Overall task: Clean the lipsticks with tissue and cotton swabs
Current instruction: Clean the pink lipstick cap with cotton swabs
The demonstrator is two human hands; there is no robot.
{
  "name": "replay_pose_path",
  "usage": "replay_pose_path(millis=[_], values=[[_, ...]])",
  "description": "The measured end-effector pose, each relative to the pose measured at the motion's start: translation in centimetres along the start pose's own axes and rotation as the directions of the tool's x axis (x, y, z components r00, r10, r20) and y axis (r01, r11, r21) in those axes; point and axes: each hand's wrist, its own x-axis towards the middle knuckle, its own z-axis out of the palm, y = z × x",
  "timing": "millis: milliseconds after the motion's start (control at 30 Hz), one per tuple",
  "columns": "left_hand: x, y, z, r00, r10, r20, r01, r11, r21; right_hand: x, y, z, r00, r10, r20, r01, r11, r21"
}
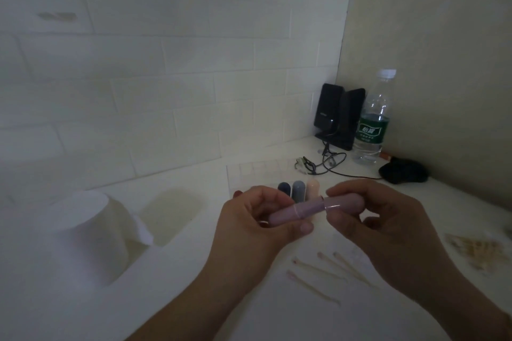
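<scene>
Both hands, left hand (257, 216) and right hand (371, 216), grip the lilac lipstick (310, 209) ends, probably to work its cap.

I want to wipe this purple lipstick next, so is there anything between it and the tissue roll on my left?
Nothing visible stands in the way. Both hands, left hand and right hand, grip the purple lipstick above the white counter. The stretch toward the tissue roll looks bare. The used cotton swabs lie on the other side.
</scene>
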Motion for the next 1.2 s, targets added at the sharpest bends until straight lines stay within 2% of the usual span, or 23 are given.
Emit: replay_pose_path(millis=[133,233,433,567,700,833,900,967,1000,1100,1200], values=[[-0.2,0.1,0.1,0.998,0.057,0.041,-0.057,0.998,0.011,0.0,0.0,0.1,0.999,-0.009,0.044,0.009,1.0,0.003],[-0.7,0.2,0.4,0.991,0.113,0.068,-0.119,0.989,0.088,-0.2,0.1,0.5,0.995,-0.019,0.094,0.011,0.996,0.09],[-1.2,0.2,0.4,0.959,0.282,0.021,-0.279,0.932,0.23,-0.4,0.0,0.6,0.994,-0.039,0.102,0.022,0.986,0.164],[-1.5,0.5,0.4,0.948,0.317,0.042,-0.314,0.898,0.309,-0.6,-0.3,0.8,0.993,-0.039,0.107,0.021,0.987,0.162],[-1.3,0.3,0.6,0.955,0.29,0.057,-0.29,0.882,0.371,-0.6,0.0,1.2,0.994,0.001,0.109,-0.021,0.983,0.182],[0.2,-0.4,-0.9,0.928,0.28,0.244,-0.366,0.799,0.477,-0.6,0.8,2.1,0.996,0.052,0.068,-0.065,0.974,0.216],[1.3,-1.0,-2.0,0.893,0.333,0.303,-0.45,0.659,0.603,-0.5,1.2,2.2,0.997,0.069,0.025,-0.072,0.975,0.208],[2.3,-2.1,-2.7,0.882,0.401,0.247,-0.438,0.506,0.743,-0.4,1.1,2.1,0.997,0.079,-0.024,-0.076,0.989,0.124],[2.6,-2.6,-3.1,0.885,0.425,0.189,-0.397,0.479,0.783,-0.3,0.8,2.1,0.996,0.08,-0.039,-0.078,0.995,0.068],[3.4,-3.7,-3.6,0.911,0.412,0.032,-0.271,0.537,0.799,0.5,-0.7,2.7,0.997,0.022,-0.07,-0.027,0.997,-0.076],[3.4,-3.5,-3.7,0.913,0.409,-0.008,-0.251,0.577,0.777,2.8,-1.6,3.4,0.995,-0.096,-0.024,0.089,0.971,-0.223]])
